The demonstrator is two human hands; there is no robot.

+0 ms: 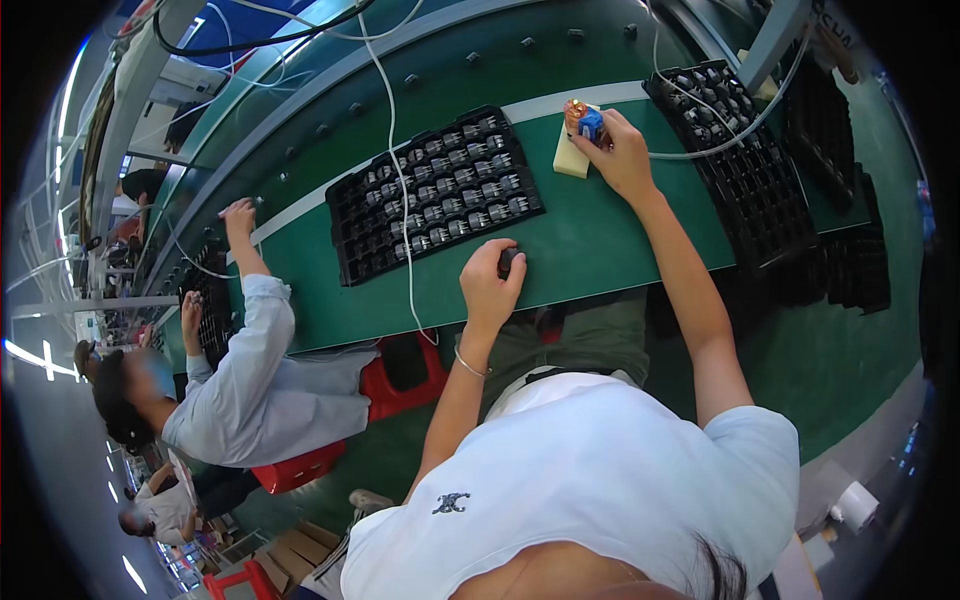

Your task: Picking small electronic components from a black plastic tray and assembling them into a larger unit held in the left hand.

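My left hand (487, 287) is closed at the near side of the green table, with a small black part (508, 262) between thumb and fingers. Farther off and to the right, my right hand (624, 160) grips a small blue piece (590, 124). A shiny copper-coloured piece (574, 112) shows right beside the blue one; whether the two are joined I cannot tell. Under my right fingers lies a pale yellow block (570, 160). Between my hands and the co-worker sits a black tray (343, 240) holding rows of small black and silvery parts.
A second black tray (765, 225), partly filled, lies at the right, with stacked black trays (865, 250) beyond it. White cables (400, 190) hang across the green table (600, 270). At the left a co-worker (240, 390) sits near a red stool (400, 390).
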